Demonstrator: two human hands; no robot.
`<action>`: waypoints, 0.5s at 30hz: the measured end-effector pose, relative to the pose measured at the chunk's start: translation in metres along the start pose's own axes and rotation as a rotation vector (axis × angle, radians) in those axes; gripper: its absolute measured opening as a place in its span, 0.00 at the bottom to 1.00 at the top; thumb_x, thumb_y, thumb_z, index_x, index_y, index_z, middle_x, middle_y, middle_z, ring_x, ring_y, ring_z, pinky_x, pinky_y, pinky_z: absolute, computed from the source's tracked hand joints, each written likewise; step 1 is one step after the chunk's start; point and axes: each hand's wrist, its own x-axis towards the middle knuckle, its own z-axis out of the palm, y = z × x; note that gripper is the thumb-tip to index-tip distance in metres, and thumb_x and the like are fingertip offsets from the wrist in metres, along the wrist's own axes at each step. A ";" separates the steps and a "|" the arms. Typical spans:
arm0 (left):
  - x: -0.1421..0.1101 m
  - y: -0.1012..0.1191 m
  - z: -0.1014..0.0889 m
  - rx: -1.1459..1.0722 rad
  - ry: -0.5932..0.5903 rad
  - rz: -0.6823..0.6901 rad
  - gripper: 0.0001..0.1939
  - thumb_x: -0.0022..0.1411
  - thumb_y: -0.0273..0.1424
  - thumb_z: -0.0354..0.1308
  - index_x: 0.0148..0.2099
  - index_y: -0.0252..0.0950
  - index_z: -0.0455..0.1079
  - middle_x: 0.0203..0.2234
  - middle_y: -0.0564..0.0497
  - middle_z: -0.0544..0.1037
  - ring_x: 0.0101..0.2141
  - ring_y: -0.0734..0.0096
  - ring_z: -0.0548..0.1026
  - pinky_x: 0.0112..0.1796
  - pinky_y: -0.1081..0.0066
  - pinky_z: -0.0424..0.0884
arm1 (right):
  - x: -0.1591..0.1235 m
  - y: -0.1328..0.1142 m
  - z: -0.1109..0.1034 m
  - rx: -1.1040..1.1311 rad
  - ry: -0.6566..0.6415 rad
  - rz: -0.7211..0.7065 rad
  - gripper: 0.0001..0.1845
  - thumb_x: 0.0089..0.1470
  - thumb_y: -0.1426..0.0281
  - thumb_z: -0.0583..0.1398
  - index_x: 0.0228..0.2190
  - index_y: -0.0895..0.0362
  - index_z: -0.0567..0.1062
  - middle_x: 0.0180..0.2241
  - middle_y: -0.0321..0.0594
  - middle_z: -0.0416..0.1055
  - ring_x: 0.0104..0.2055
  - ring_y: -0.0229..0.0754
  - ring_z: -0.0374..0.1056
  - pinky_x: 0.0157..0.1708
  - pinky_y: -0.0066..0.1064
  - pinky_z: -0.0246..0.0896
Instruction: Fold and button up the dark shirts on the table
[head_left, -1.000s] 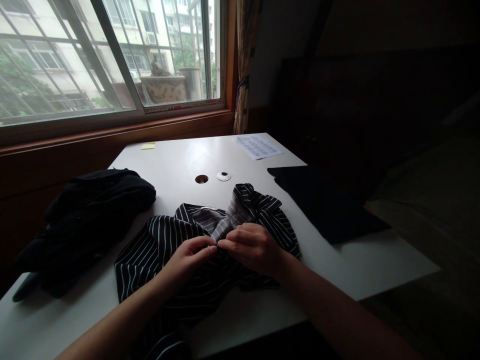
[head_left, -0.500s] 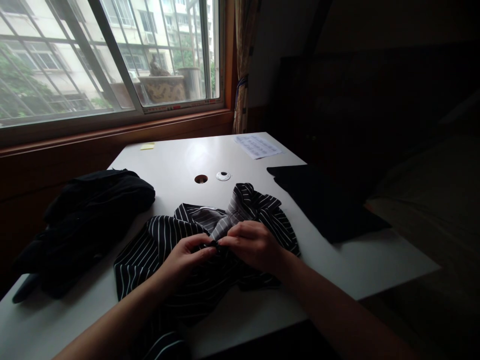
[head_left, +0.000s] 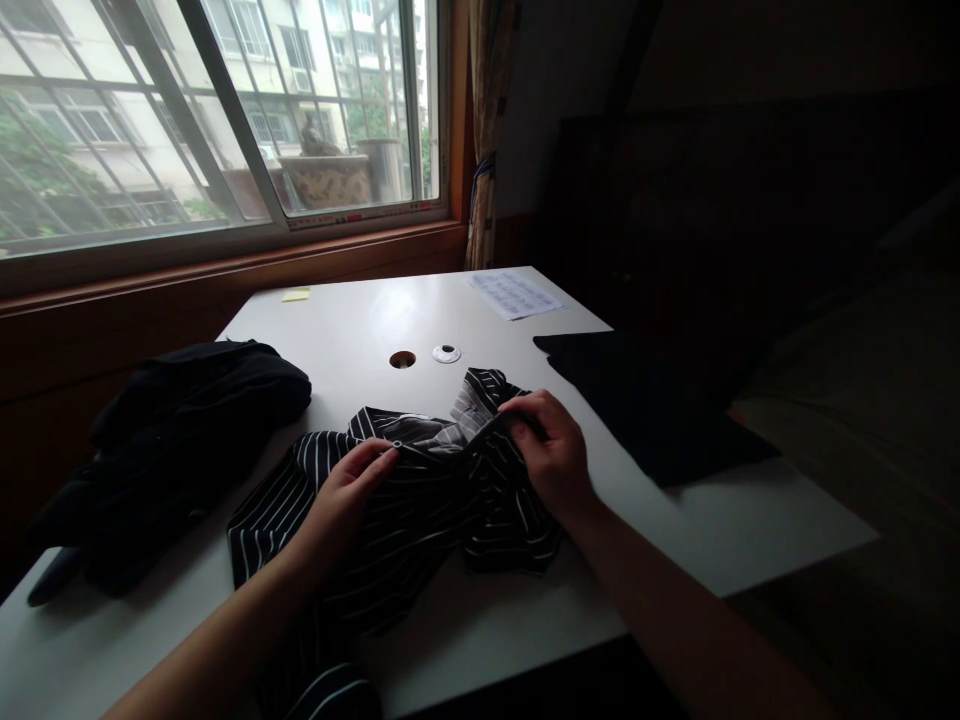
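Observation:
A black shirt with white stripes [head_left: 420,510] lies bunched on the white table, its collar toward the window and one part hanging over the near edge. My left hand [head_left: 352,480] pinches the shirt's front edge near a small round button [head_left: 397,445]. Farther right, my right hand [head_left: 551,445] grips the same edge close to the collar, fingers closed on the cloth. Between the two hands the edge is stretched and slightly lifted. The grey inside of the collar shows behind it.
Dark folded clothes [head_left: 195,430] are piled at the table's left. A flat dark cloth [head_left: 652,410] overhangs the right edge. Farther back are a round cable hole [head_left: 403,359], its loose cover [head_left: 447,354], printed paper [head_left: 516,294] and a yellow note [head_left: 295,295]. A barred window [head_left: 225,120] stands behind.
My hands were together at the shirt's middle and have moved apart. The right went up and right toward the collar, the left slightly left and up, drawing the edge out between them.

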 end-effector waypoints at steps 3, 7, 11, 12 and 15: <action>0.001 0.006 -0.009 0.038 0.120 0.121 0.17 0.58 0.44 0.66 0.43 0.38 0.73 0.32 0.53 0.77 0.34 0.70 0.73 0.36 0.74 0.69 | 0.002 0.001 -0.003 0.043 0.157 0.075 0.05 0.60 0.73 0.59 0.37 0.52 0.74 0.35 0.36 0.70 0.39 0.42 0.68 0.42 0.36 0.64; -0.006 0.023 -0.018 0.254 0.283 0.333 0.15 0.59 0.43 0.64 0.40 0.37 0.74 0.31 0.53 0.75 0.33 0.70 0.71 0.34 0.75 0.66 | 0.004 0.001 -0.006 0.043 0.239 0.067 0.02 0.60 0.71 0.59 0.36 0.52 0.73 0.35 0.36 0.68 0.38 0.41 0.67 0.39 0.35 0.64; -0.014 0.032 -0.020 0.529 0.385 0.519 0.11 0.62 0.40 0.61 0.37 0.38 0.74 0.30 0.54 0.74 0.32 0.69 0.69 0.34 0.74 0.65 | 0.006 0.003 -0.002 -0.033 0.169 0.032 0.05 0.62 0.72 0.57 0.39 0.52 0.74 0.38 0.39 0.70 0.41 0.43 0.67 0.41 0.38 0.65; -0.014 0.032 -0.019 0.546 0.388 0.519 0.11 0.62 0.40 0.60 0.38 0.38 0.73 0.29 0.54 0.74 0.32 0.69 0.70 0.34 0.74 0.65 | 0.006 0.002 -0.002 -0.072 0.161 0.016 0.07 0.62 0.72 0.57 0.40 0.51 0.74 0.40 0.40 0.70 0.44 0.45 0.67 0.43 0.40 0.65; -0.013 0.029 -0.018 0.561 0.361 0.470 0.12 0.63 0.41 0.59 0.37 0.38 0.73 0.28 0.54 0.74 0.31 0.68 0.70 0.34 0.73 0.65 | 0.002 -0.006 0.000 -0.187 0.211 -0.089 0.11 0.59 0.74 0.58 0.44 0.50 0.73 0.46 0.44 0.67 0.51 0.50 0.65 0.51 0.48 0.63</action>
